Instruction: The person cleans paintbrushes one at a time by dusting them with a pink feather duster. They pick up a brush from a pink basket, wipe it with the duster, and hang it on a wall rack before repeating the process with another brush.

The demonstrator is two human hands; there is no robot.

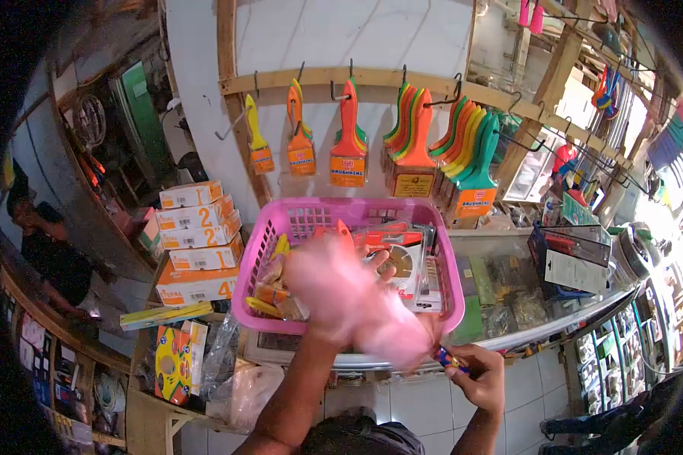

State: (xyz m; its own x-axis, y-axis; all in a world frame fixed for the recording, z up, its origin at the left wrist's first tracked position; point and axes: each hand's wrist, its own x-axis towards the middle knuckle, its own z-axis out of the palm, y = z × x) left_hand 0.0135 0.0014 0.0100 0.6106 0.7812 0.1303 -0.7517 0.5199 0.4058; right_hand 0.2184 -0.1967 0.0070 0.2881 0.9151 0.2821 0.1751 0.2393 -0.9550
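A fluffy-looking pink duster [349,303], smeared by motion, stretches across the front of a pink plastic basket [442,227]. Its short dark-blue handle [448,360] is in my right hand [478,378], which is closed around it near the counter's front edge. My left hand [379,263] reaches over the basket, its palm and wrist hidden behind the pink blur. The fingers that show are apart, close to a red-and-white packaged disc [404,262]. Inside the basket lie several other packaged items and yellow-handled brushes [264,305].
Paintbrushes [348,144] hang from hooks behind the basket. Orange-and-white boxes [199,259] are stacked at its left. On the right are a glass counter [501,254] and a dark holder [573,258] of packages. A person in dark clothes [53,250] is at the far left.
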